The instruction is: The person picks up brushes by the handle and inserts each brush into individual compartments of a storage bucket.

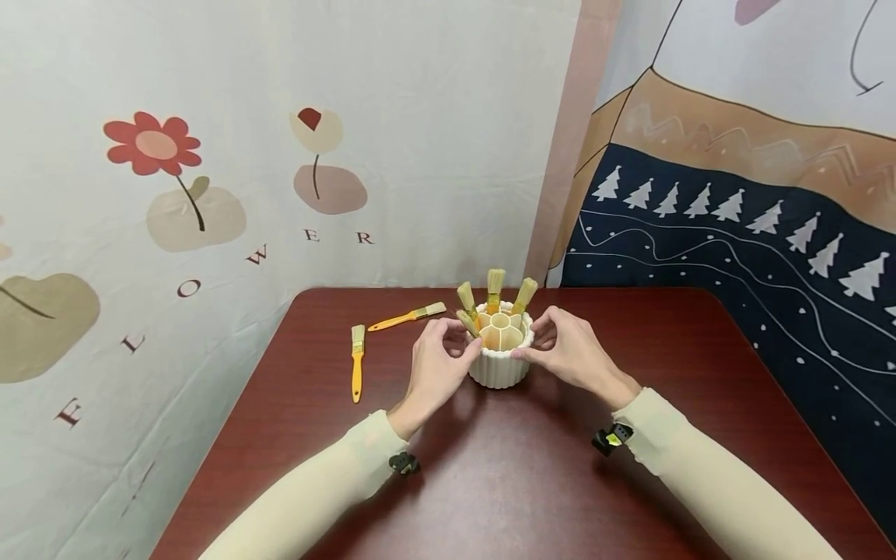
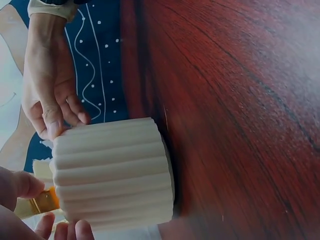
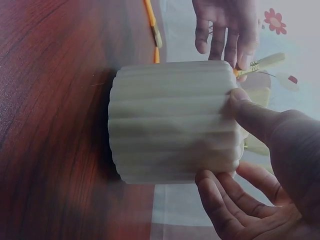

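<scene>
A white fluted brush holder (image 1: 498,372) stands upright on the table, its top divided into petal-shaped compartments. Several brushes with orange handles and pale bristles stand in it, among them a middle brush (image 1: 495,289) and a right-hand brush (image 1: 525,294). My left hand (image 1: 439,362) grips the holder's left rim, fingers against the outer wall and thumb close beside the leftmost brush (image 2: 42,201); whether the thumb presses that brush I cannot tell. On the opposite side my right hand (image 1: 572,351) holds the rim, with the thumb (image 3: 250,107) in front and fingers curled at the side.
Two more brushes lie on the dark red table (image 1: 504,482) left of the holder: one brush (image 1: 358,364) points toward me, another brush (image 1: 407,316) lies slanted behind it. Printed cloth (image 1: 434,140) hangs along the table's back edge.
</scene>
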Demonstrator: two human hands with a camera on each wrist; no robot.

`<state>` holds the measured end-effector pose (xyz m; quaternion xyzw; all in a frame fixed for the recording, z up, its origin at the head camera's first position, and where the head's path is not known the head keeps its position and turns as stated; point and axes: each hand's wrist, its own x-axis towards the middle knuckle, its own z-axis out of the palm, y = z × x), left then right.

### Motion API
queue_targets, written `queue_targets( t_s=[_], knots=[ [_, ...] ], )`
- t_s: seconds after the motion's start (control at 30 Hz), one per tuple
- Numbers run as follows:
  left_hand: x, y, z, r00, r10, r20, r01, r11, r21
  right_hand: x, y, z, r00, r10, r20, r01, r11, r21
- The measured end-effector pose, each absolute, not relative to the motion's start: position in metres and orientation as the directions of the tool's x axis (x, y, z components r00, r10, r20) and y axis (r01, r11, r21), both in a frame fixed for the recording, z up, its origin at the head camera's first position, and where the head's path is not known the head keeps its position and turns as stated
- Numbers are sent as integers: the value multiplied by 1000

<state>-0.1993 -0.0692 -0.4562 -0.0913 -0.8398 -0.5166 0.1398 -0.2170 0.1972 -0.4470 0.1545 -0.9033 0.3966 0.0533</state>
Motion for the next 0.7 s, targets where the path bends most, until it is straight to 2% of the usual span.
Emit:
queue_targets(
  t_s=[0.5,0.7],
  knots=[
    [-197,-88,-460,-941,71,332,325,476,817,-213,192,-449,-937,-209,280,-347,644,-681],
    [-200,-104,-461,-944,45,326,306,484,820,-212,188,-452,-933,-181,311,-352,642,-681]
  ],
)
